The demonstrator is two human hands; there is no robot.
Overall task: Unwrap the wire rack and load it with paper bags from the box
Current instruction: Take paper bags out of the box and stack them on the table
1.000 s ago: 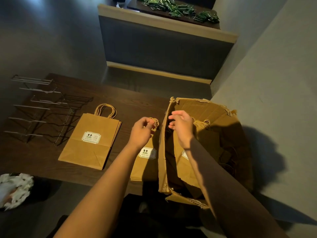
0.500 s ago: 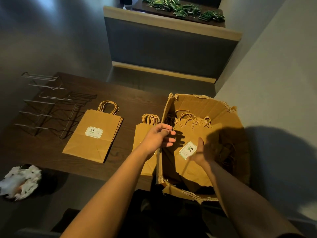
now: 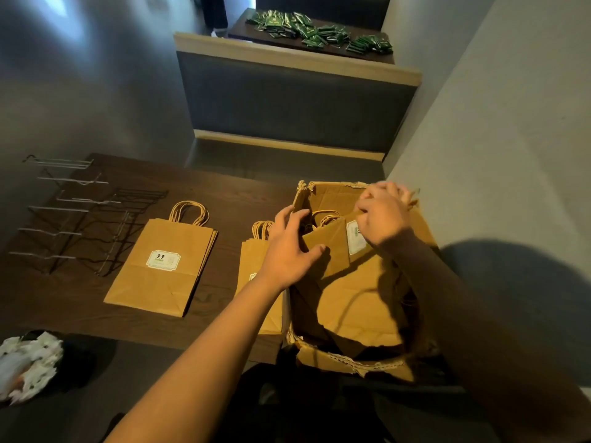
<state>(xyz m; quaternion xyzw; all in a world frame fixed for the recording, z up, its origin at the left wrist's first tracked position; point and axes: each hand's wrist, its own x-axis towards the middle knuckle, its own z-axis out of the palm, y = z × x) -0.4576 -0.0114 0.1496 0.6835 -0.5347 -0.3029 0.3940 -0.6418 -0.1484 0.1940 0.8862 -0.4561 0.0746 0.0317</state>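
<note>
Cardboard is the weak point here: the box [image 3: 361, 314], the largest thing under the hands, is sitting at the counter [image 3: 224, 199] edge with its near rim torn and ragged; a hard upward pull could be dragging that soft wall along or tipping the whole box toward the person. The right hand [image 3: 383, 215] is curling its fingers [image 3: 367, 203] round the top edge of a paper bag [image 3: 332, 247] that is standing tilted inside the box; I judge the grip to be a pinch on thin paper, so the edge could be tearing, or neighbouring bags could be coming up with it by their tangled handles just beyond the fingers. The left hand [image 3: 289, 247] is reaching in with spread, straight fingers [image 3: 281, 219], thumb against the bag's side, holding nothing; whether it is steadying the bag or only nearing it I cannot tell. Just left of those fingers a stack of bags [image 3: 256, 251] is lying half hidden under the forearm, close to the near counter edge, so a sweep of the arm could be pushing it off. Further left a second stack [image 3: 163, 266] is lying flat; beyond it the wire rack [image 3: 73, 219] is standing unwrapped and unloaded, its thin prongs well apart from both hands and likely to snag twine handles. Crumpled white wrapping [image 3: 28, 362] is lying below the counter.
</note>
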